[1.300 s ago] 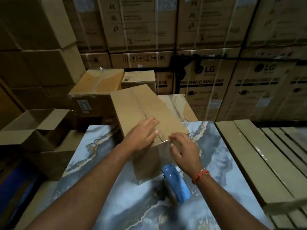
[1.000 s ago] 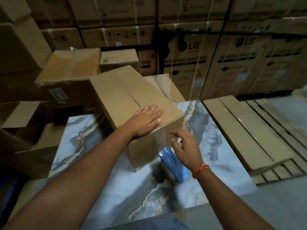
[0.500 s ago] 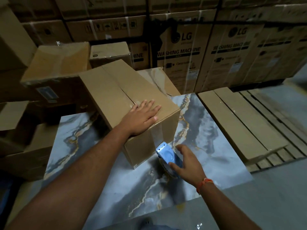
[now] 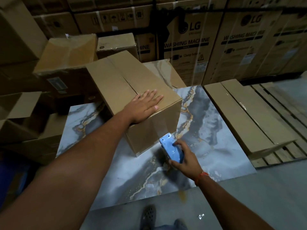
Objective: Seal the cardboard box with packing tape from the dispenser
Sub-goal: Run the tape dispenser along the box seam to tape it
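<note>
Right hand (image 4: 184,158) wraps the blue dispenser (image 4: 172,150) low against the box's near face, toothed edge up, ready to cut the tape. Beyond it, left hand (image 4: 144,107) lies flat and open on the cardboard box (image 4: 116,80), pinning flaps shut on the worktop (image 4: 207,130).
</note>
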